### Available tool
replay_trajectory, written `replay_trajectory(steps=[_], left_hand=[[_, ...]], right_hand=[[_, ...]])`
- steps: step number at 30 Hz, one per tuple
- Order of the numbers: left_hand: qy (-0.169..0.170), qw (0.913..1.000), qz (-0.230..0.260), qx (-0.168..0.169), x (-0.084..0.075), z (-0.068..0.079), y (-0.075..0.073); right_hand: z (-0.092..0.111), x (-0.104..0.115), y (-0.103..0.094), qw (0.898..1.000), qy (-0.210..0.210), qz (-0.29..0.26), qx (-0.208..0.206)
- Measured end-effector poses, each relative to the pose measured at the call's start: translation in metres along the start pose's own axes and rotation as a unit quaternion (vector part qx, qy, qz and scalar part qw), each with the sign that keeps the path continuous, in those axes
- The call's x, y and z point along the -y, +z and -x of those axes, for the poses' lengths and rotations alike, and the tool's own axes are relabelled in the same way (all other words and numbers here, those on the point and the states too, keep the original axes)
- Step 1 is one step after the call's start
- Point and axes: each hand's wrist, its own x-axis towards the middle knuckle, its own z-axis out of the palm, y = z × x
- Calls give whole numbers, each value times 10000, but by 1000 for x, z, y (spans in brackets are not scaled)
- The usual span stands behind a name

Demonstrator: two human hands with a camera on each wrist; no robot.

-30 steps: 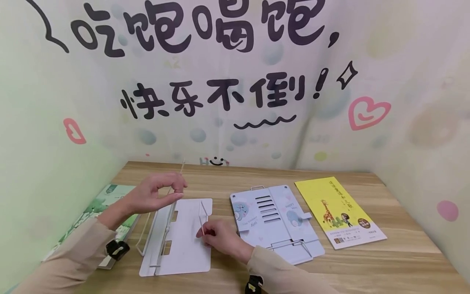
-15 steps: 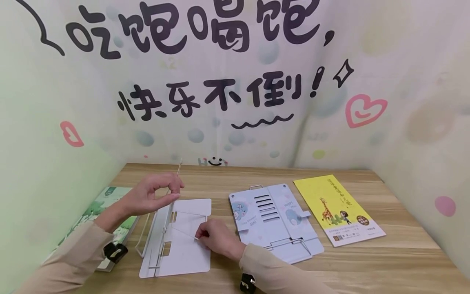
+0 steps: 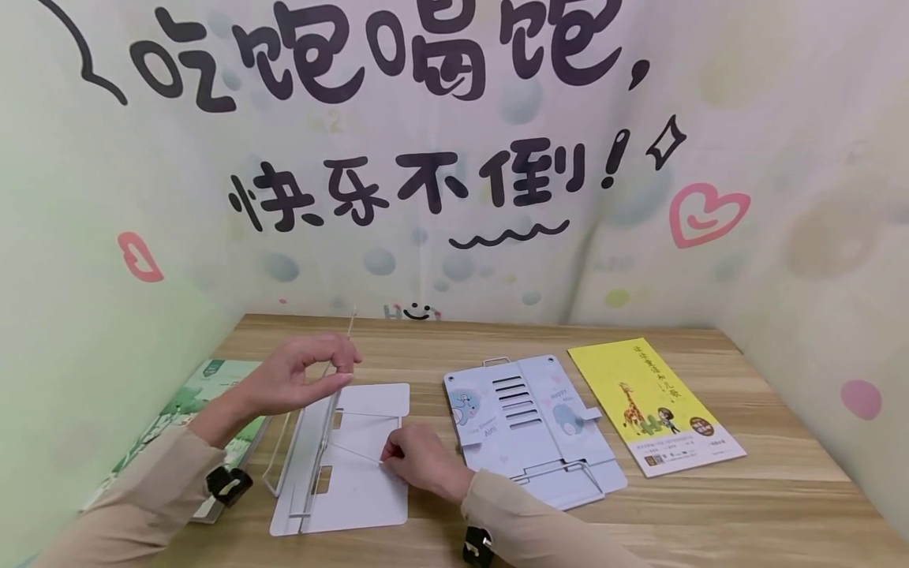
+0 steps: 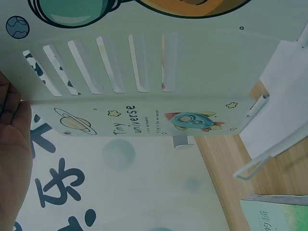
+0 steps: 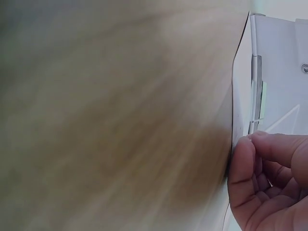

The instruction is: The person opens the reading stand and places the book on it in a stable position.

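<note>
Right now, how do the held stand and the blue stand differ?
Pose: the held stand has its panel raised from its base; the blue stand lies flat.
Contact: the left hand and right hand pinch the held stand; neither holds the blue stand.
Print: the held stand shows a rocket; the blue stand reads "Happy".
Shared: slotted panels.

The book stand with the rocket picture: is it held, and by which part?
Yes: the left hand holds its raised panel by the top edge; the right hand pinches its wire support near one corner.
</note>
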Motion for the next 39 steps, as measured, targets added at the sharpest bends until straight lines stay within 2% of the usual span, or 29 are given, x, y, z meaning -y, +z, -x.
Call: replay_trajectory(steps=[4, 13, 23, 30, 39], left_hand=[[-55, 10000, 4, 43, 0, -2, 2], [99, 9999, 103, 76, 3, -5, 7], [102, 9999, 103, 78, 4, -6, 10], [206, 9997, 103, 125, 4, -10, 14], [179, 9997, 2, 140, 4, -14, 20]], right_hand=[[0, 0, 0, 10000, 55, -43, 7], [1, -2, -1, 9993, 202, -292, 86], [3, -5, -2, 9958, 233, -880, 120], [3, -5, -3, 9953, 157, -953, 107], [3, -6, -5, 9920, 378, -1182, 233]])
